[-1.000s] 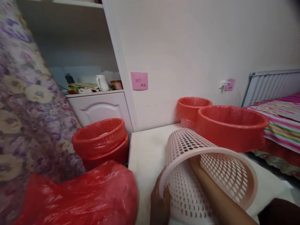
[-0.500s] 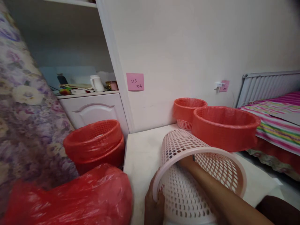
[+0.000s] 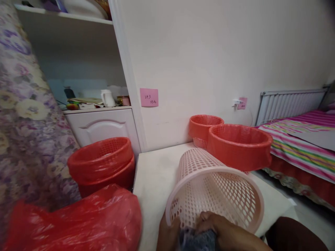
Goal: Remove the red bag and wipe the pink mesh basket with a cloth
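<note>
A pale pink perforated plastic basket [image 3: 201,163] lies tilted on its side, its round mouth facing me. My left hand [image 3: 168,232] is closed at the left edge of the rim, its thumb close to a dark grey-blue bundle. My right hand [image 3: 212,223] is at the lower part of the mouth, its fingers closed on that dark cloth [image 3: 197,240]. The frame's bottom edge cuts off the cloth, so its exact kind is unclear. Inside, the visible part of the basket shows bare mesh wall.
The basket rests on a white table [image 3: 151,177]. Behind it stand a large red-lined basket [image 3: 239,153] and a smaller one [image 3: 200,129]. To the left are stacked red-lined baskets [image 3: 101,167] and a red plastic bag [image 3: 104,216]. A bed [image 3: 300,139] is at right.
My right hand has come out from deep inside the basket to its mouth, and the dark cloth now shows in it. My left hand stays at the rim. The view has shifted slightly.
</note>
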Demonstrator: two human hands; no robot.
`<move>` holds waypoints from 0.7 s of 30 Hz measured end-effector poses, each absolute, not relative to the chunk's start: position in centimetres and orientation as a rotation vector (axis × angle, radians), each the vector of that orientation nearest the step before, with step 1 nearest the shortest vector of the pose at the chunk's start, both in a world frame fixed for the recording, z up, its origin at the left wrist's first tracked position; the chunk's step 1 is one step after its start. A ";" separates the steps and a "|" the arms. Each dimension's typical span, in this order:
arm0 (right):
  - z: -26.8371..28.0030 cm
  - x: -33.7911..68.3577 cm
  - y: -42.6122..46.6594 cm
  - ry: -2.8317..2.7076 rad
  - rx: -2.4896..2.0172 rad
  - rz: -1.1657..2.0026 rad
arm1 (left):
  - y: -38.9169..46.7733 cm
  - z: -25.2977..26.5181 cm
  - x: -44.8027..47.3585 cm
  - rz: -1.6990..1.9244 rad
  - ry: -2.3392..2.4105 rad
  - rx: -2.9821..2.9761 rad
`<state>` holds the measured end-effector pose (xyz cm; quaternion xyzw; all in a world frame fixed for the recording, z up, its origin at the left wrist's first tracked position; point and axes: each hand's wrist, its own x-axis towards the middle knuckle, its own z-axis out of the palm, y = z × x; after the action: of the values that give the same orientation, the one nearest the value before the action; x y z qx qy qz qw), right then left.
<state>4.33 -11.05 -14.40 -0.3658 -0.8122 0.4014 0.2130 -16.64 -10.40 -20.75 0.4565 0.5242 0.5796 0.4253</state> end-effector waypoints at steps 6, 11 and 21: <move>-11.6 5.0 -7.3 -2.144 -1.154 0.585 | -11.8 -15.7 -19.6 1.494 1.508 1.233; -11.1 1.8 -1.3 -1.928 -1.511 0.215 | -12.5 -14.4 -20.5 1.579 1.605 1.402; -17.1 -1.2 3.4 -2.149 -1.629 0.202 | -11.2 -19.1 -18.2 1.476 1.314 1.574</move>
<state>-1.23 3.38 -17.09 -0.5882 -0.7756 0.0728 0.2170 -18.20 -11.17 -19.13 0.5938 0.4958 0.5568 0.3026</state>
